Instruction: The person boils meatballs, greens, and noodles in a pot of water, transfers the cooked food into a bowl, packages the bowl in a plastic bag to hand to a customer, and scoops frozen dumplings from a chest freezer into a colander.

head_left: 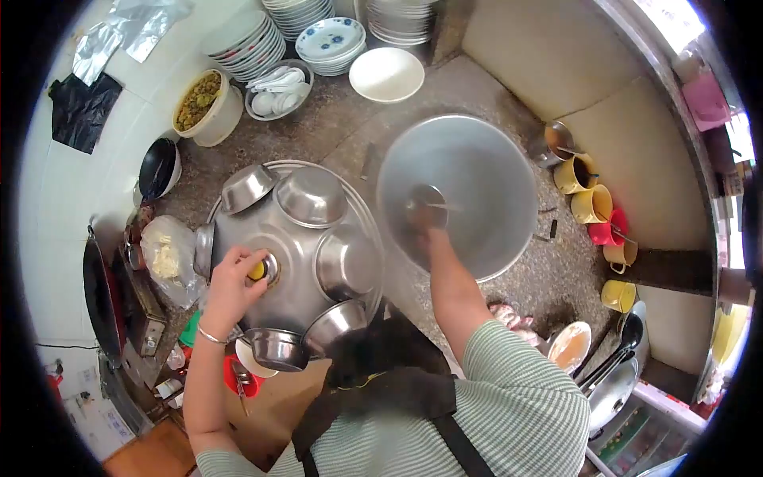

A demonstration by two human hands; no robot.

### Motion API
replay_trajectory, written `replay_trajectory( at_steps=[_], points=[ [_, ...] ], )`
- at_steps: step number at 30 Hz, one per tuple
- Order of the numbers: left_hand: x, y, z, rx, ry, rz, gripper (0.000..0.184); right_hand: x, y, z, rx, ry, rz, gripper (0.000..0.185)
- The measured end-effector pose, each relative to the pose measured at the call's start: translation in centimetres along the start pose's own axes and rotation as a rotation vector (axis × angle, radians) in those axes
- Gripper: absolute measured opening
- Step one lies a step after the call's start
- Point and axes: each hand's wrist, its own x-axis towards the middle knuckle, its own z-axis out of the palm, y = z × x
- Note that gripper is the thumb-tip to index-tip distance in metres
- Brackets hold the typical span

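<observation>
Gripping a shiny round lid [299, 266] by its yellow-centred knob [257, 271]: left fingers [253, 260]; right fingers [427, 219] blurred, hold unclear.

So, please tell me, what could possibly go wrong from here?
If the left hand tilts the domed metal lid by its knob, the metal bowls around its edge might slide off. Also, the right hand reaches deep into the large metal pot; if the contents are hot, which I cannot tell, that hand might get burned.
</observation>
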Motion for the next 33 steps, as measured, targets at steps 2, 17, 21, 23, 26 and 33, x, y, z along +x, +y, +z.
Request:
replay_trajectory(
  at_steps=[2,17,21,23,26,33],
  points=[
    [-0.4,0.0,0.1,-0.017,0.004,-0.025,0.041,0.4,-0.2,-0.8,-0.112,0.049,0.017,0.042],
    [-0.6,0.1,-1.1,-0.134,0.003,-0.022,0.04,-15.6,-20.1,-18.0,-0.998,0.397,-0.479,0.027],
    [-0.7,-1.2,-0.6,-0.056,0.112,0.174,0.038,-19.4,-26.8,-21.7,-0.784,0.423,-0.638,0.032],
    [-0.6,-0.9,-0.7,-0.07,0.122,0.135,0.036,-20.1,-29.6,-22.2,-0.62,0.367,-0.691,0.031],
    [-0.3,-1.2,-0.6,-0.078,0.083,0.132,0.036,-15.8,-33.3,-22.2,-0.612,0.44,-0.882,0.036],
    [0.5,-0.9,-1.2,-0.006,0.102,0.101,0.038,-13.4,-36.9,-15.8,-0.427,0.773,-0.761,0.056]
  ],
)
